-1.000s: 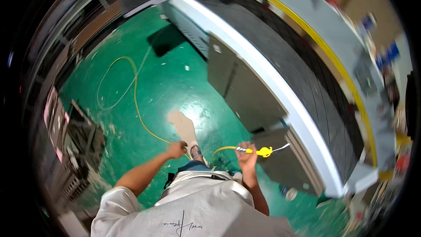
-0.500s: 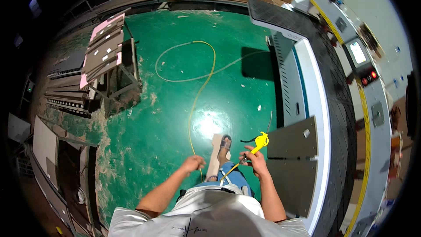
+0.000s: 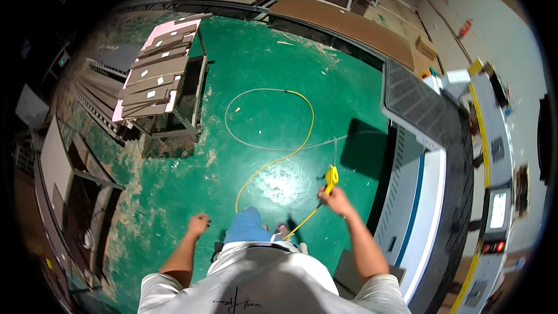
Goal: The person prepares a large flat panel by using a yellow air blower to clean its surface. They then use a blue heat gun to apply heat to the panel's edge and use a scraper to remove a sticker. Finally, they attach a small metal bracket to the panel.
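My right hand is closed around a yellow air blow gun, held out in front of me with its thin nozzle pointing away. A yellow air hose runs from the gun's lower end back to my waist. More of this hose curves over the floor and joins a pale hose lying in a loop. My left hand hangs out to the left, its fingers loosely curled with nothing in them, apart from the hose.
To the left stands a cart stacked with brown panel strips. A long machine with a dark belt top runs along my right, with a lit screen. Brown boards lie across the back. Dust and scraps mark the green floor.
My view has turned and I have stepped forward. My left hand has moved away from the hose to the left. The blow gun, still in my right hand, now points more straight ahead.
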The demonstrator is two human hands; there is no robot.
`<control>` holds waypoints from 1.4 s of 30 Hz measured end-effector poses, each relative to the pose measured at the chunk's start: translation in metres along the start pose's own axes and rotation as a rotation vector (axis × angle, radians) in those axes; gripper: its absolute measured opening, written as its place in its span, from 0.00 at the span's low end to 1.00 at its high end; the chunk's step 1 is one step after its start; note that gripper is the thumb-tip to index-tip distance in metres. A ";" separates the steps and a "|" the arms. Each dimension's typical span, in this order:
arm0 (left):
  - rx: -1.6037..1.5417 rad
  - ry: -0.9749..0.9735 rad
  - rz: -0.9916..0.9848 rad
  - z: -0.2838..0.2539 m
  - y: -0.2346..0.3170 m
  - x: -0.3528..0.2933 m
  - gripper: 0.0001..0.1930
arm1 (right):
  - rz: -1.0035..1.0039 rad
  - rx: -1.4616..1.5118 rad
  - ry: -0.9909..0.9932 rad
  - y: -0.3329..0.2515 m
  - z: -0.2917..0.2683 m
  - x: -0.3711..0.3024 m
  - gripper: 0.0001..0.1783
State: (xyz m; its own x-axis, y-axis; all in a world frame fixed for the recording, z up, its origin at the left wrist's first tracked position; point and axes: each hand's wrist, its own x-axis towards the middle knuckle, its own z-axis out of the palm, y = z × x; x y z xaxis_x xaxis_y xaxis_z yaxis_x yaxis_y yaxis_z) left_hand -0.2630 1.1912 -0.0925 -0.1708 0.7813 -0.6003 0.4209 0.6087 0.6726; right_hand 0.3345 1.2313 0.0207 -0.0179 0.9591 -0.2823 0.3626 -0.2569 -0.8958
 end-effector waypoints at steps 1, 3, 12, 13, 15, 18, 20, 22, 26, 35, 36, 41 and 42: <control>-0.087 0.118 -0.101 -0.008 0.019 0.007 0.12 | -0.027 -0.315 -0.042 -0.050 -0.043 0.042 0.12; -0.130 0.183 -0.202 -0.018 0.027 0.025 0.11 | -0.139 -0.682 -0.122 -0.181 -0.114 0.125 0.13; 0.221 -0.449 -0.345 0.027 0.056 0.231 0.07 | -1.293 -1.214 1.090 -0.556 -0.256 0.379 0.24; 0.236 -0.459 -0.329 0.025 0.077 0.252 0.08 | -1.324 -1.115 1.048 -0.552 -0.256 0.414 0.24; 0.308 -0.512 -0.246 0.027 0.134 0.327 0.09 | -1.193 -1.077 0.999 -0.503 -0.266 0.479 0.22; 0.298 -0.399 -0.107 -0.001 0.224 0.474 0.10 | -0.494 -0.805 0.628 -0.384 -0.241 0.597 0.17; -0.087 -0.144 -0.040 -0.030 0.314 0.559 0.11 | -0.284 -0.517 0.427 -0.276 -0.221 0.654 0.10; -0.234 -0.018 0.073 -0.078 0.476 0.588 0.11 | 0.033 -0.324 0.357 -0.225 -0.187 0.680 0.14; -0.261 0.138 0.096 -0.144 0.607 0.685 0.11 | 0.140 0.139 0.440 -0.198 -0.156 0.760 0.12; 0.517 -0.104 -0.075 -0.150 0.638 0.850 0.10 | -0.217 -0.474 0.748 -0.284 -0.344 1.042 0.17; 0.353 -0.147 -0.176 -0.134 0.672 0.850 0.11 | -0.274 -0.552 0.820 -0.317 -0.371 1.072 0.19; 0.263 -0.295 -0.472 -0.086 0.775 0.876 0.12 | -0.499 -0.936 0.977 -0.461 -0.474 1.249 0.29; 0.193 -0.284 -0.458 -0.083 0.758 0.907 0.12 | -0.582 -1.009 1.008 -0.490 -0.480 1.289 0.29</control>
State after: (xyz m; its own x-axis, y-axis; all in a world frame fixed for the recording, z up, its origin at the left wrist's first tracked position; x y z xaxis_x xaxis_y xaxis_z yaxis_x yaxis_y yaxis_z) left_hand -0.1730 2.3730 -0.0915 -0.1390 0.3592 -0.9228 0.5202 0.8195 0.2407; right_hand 0.5811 2.6504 0.2609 0.0906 0.6808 0.7268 0.9956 -0.0451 -0.0818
